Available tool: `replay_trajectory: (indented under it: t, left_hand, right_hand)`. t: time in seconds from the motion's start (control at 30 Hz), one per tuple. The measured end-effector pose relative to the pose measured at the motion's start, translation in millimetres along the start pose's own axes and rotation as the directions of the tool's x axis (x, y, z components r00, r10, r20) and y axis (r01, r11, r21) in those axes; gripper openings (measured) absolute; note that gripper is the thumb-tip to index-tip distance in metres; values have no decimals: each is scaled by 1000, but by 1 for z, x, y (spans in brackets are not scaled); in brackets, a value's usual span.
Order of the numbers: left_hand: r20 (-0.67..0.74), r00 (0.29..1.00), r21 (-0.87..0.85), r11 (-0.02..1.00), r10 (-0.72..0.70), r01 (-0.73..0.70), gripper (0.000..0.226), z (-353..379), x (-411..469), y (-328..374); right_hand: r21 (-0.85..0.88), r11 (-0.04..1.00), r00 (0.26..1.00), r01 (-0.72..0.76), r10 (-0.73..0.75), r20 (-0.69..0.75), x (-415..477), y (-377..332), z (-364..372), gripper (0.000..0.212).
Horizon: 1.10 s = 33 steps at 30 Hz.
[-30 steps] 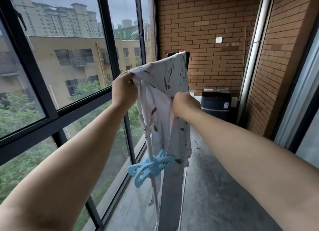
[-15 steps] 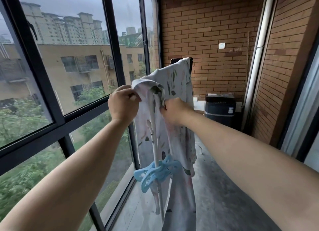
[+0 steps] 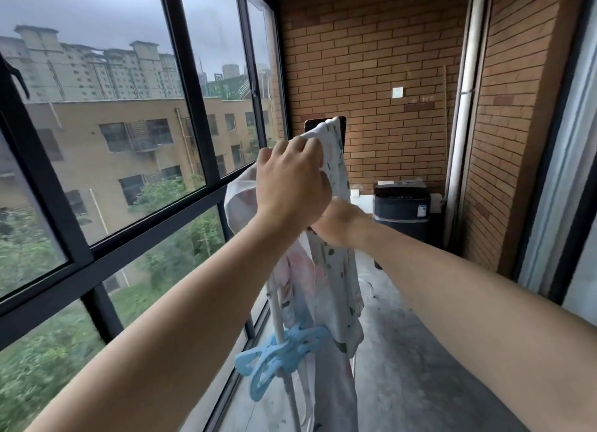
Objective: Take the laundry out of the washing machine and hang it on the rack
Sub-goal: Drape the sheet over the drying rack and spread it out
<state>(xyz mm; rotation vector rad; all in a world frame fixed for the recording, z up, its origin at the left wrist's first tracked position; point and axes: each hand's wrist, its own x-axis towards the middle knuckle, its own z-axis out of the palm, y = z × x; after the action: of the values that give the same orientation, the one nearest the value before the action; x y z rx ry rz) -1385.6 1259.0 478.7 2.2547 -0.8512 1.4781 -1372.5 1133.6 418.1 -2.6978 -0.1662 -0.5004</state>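
Left hand (image 3: 292,186): your fingers are curled tight over the top fold of the white leaf-print cloth garment (image 3: 336,270).
Right hand (image 3: 342,224): lower, just behind your left wrist, against the garment. The fingers are hidden, so I can't tell what they hold.
Garment: draped over the top end of the white metal drying-rack pole (image 3: 280,321) and hanging down along it toward the floor. Well apart from the appliance.
In the way: your left hand and the garment cover the rack's top end. A dark flat rectangular panel (image 3: 318,123) shows behind the garment's top edge.
Clips: light-blue plastic clip hangers (image 3: 277,360) are bunched low on the pole, touching the garment.
Container: a black box-shaped appliance (image 3: 402,205) sits at the far end of the grey concrete floor (image 3: 420,367), against the brick wall (image 3: 365,60). Top closed, contents not visible.
Left edge: black-framed windows (image 3: 193,108) run just beside the rack.
Far right corner: white vertical pipe (image 3: 465,115).
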Motion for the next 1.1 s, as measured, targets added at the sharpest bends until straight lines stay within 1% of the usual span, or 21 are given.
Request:
replay_trajectory:
  t: [0.03,0.1,0.13,0.2,0.27,0.33,0.37,0.4,0.5,0.63,0.73,0.8,0.87,1.0,1.1]
  left_hand:
    - [58,998,-3,1000,-22,22,19,11,10,13]
    - [209,970,-18,991,-125,132,24,34,25,29]
    - [291,940,-14,982,-178,190,25,51,34,39]
    - [434,858,22,955,-277,297,27,85,44,52]
    - [518,792,42,935,-323,353,31,125,51,66]
    - [566,751,57,925,-341,377,32,170,58,81]
    - [578,738,62,921,-348,385,30,186,59,83]
    - [584,732,68,919,-352,387,28,214,67,96]
    - [588,720,74,911,-368,405,19,277,90,117]
    - [578,713,105,903,-396,417,18,342,132,141]
    - [549,729,102,898,-410,428,19,386,166,155]
    - [506,759,91,901,-408,424,24,410,183,159]
    - [469,788,94,910,-399,405,23,437,198,162]
    - [451,800,94,913,-395,397,29,496,226,158]
    - [426,814,95,914,-394,394,29,544,245,146]
  right_hand:
    - [-24,998,999,-49,49,-22,2,16,-3,33]
    - [2,993,990,-119,119,-72,6,47,-8,27]
    - [25,988,984,-152,153,-93,9,68,-13,26]
    - [45,977,973,-207,211,-98,14,105,-19,25]
    - [61,967,961,-248,253,-107,18,144,-25,26]
    - [76,955,950,-288,295,-108,24,185,-35,25]
    - [95,951,947,-295,304,-106,27,199,-38,24]
    - [127,944,942,-304,318,-109,35,230,-45,22]
    - [223,933,946,-283,310,-95,60,296,-63,22]
    - [248,942,964,-225,252,-81,101,368,-92,24]
    - [239,953,974,-188,212,-78,138,419,-111,25]
    - [245,957,980,-157,182,-85,160,443,-116,26]
    - [269,953,984,-139,163,-70,183,467,-116,28]
    - [336,934,988,-125,150,-48,227,510,-106,25]
    - [339,934,990,-110,135,-50,268,542,-98,23]
